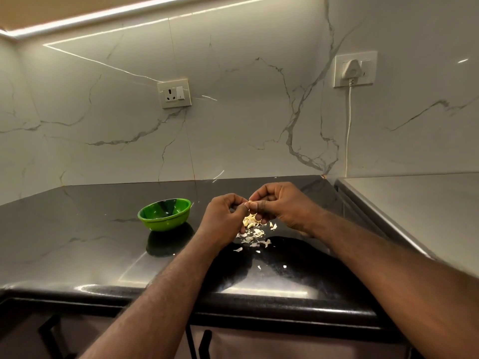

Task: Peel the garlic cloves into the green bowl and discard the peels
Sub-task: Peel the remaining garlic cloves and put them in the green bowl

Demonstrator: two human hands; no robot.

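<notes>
Garlic clove (251, 202): small, light and firm, I judge, with a dry papery skin that tears easily and a smooth body that could slip once bare. I would pinch it at its ends and pick the skin from the tip. It sits between my two hands, held above the worktop (90, 242), mostly hidden; only a pale sliver shows. My left hand (225, 219) has thumb and forefinger pinched onto it from the left, and my right hand (281, 204) closes its fingertips on it from the right, the fingers (259, 204) touching it. Directly below lies a heap of peels (252, 233), loose flakes spreading toward the front edge. The green bowl (164, 214) stands left of my hands, near but apart.
</notes>
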